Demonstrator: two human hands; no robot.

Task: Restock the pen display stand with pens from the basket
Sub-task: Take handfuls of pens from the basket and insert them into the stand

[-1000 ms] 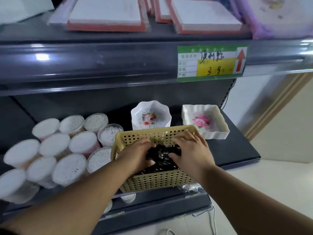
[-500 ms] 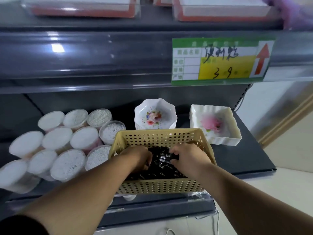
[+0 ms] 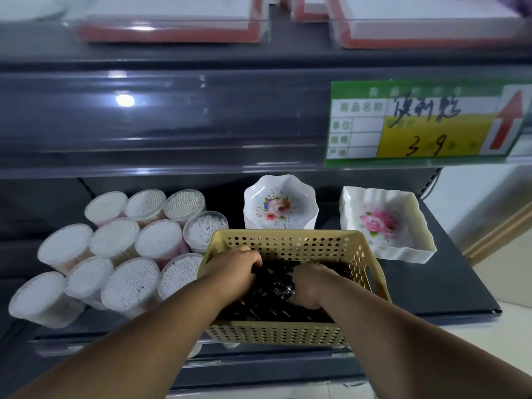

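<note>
L hand [image 3: 239, 270] & R hand [image 3: 312, 286] both curl round glossy black pens [image 3: 270, 298] in tan perforated plastic basket [image 3: 276, 332] on dark shelf [image 3: 431, 289], near edge. Risk: loose bunch slips/spills on lift; basket could tip off. Clear cotton-swab tubs [image 3: 158, 243] just left, white floral dishes [image 3: 280, 205] far. Stand not in view.

Basket [image 3: 288, 243] open on top, but left hand [image 3: 236, 269] and right hand [image 3: 311, 286] fill the middle, fingers curled round pens [image 3: 267, 305]. Swab tubs [image 3: 161, 243] crowd its left wall. Round dish [image 3: 280, 203] just behind far rim, square dish [image 3: 385, 223] at right rear. Bare shelf [image 3: 431, 289] right of basket, open to the front edge. Upper shelf [image 3: 201, 119] overhangs the back row.
</note>
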